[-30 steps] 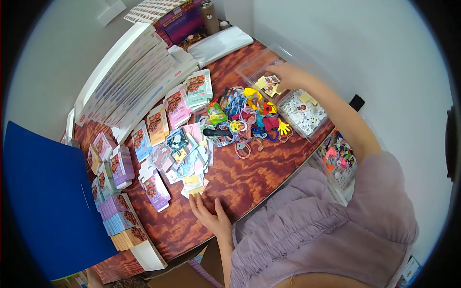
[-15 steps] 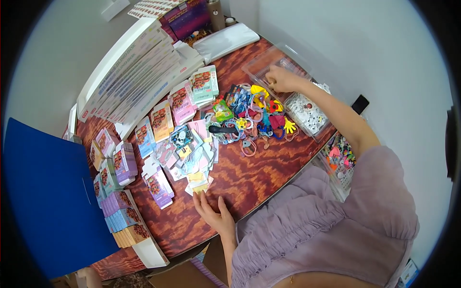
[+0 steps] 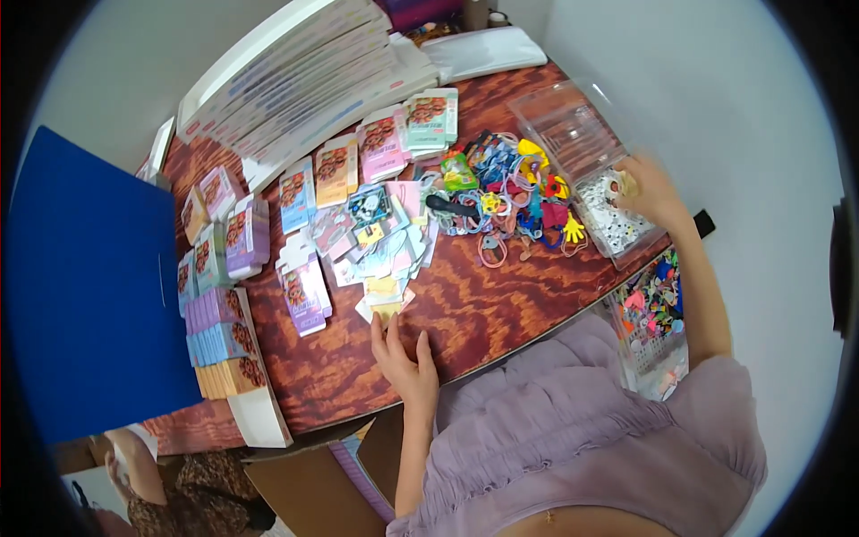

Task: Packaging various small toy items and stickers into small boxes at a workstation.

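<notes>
My left hand [image 3: 409,365] lies at the near edge of a pile of small cards, fingers apart, its fingertips at the yellow card [image 3: 386,307]. Over a clear plastic box [image 3: 617,255] of small white pieces [image 3: 608,215] is my right hand [image 3: 646,190]. Its fingers are smeared by motion, so whether they hold anything cannot be made out. Between the hands spreads a heap of coloured hair ties and small trinkets [image 3: 514,201], with a yellow hand-shaped piece [image 3: 574,230] at its near right side. A purple flat carton [image 3: 306,294] lies left of the card pile [image 3: 394,242].
Small printed boxes [image 3: 335,170] stand in an arc behind the cards, before stacked white display boxes [image 3: 304,80]. More cartons [image 3: 219,327] line the left, by a blue panel [image 3: 98,286]. A bin of colourful trinkets [image 3: 651,309] sits below right. Another person's arm [image 3: 139,465] shows lower left.
My right hand has moved from the clear empty compartment toward the white pieces. The view has shifted, so the table sits farther right and higher. My left hand stays by the cards.
</notes>
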The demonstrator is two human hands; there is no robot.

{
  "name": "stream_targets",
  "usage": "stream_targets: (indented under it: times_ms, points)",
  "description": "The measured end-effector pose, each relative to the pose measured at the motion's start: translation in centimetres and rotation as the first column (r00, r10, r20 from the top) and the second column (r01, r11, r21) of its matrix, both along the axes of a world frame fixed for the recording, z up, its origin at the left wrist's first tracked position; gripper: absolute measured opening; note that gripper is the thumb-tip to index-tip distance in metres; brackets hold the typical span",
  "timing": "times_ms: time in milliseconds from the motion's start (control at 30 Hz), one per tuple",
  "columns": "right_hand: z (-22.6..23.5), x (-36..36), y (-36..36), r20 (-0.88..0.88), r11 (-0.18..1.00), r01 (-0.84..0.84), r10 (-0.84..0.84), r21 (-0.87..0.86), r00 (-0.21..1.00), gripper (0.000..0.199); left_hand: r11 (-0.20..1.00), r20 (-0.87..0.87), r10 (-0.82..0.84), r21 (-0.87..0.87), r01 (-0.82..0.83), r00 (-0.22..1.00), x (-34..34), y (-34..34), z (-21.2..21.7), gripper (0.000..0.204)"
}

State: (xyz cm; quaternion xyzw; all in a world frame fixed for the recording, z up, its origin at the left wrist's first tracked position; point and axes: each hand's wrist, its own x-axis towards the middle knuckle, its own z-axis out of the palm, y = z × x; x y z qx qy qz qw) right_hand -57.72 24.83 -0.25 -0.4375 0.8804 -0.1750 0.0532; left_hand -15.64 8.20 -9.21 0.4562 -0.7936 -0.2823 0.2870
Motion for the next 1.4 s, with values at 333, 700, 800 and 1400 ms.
stream_targets:
  times_ms: [333, 700, 800, 1400]
  points:
    - [0.5, 11.6, -3.9, 0.06, 0.9, -0.084, 0.121, -0.427, 0.991, 0.02, 0.968, -0.14, 0.205, 0.177, -0.179, 0.969, 1.7, -7.3, 2.6, 0.029]
    - [-4.1, 19.7, -6.5, 0.316, 0.844, -0.231, 0.415, -0.484, 0.853, 0.009, 0.961, -0.111, 0.228, -0.135, -0.242, 0.967, -4.8, -19.7, 2.4, 0.031]
    - [-6.4, 20.0, -6.0, 0.282, 0.847, -0.264, 0.423, -0.462, 0.861, 0.008, 0.973, 0.017, 0.081, -0.218, -0.075, 0.997, -9.6, -21.2, 2.1, 0.034]
    - [-9.3, 21.0, -6.4, 0.197, 0.805, -0.208, 0.371, -0.555, 0.908, 0.008, 0.938, 0.593, -0.104, -0.209, 0.277, 0.798, -26.7, -22.8, 0.1, 0.064]
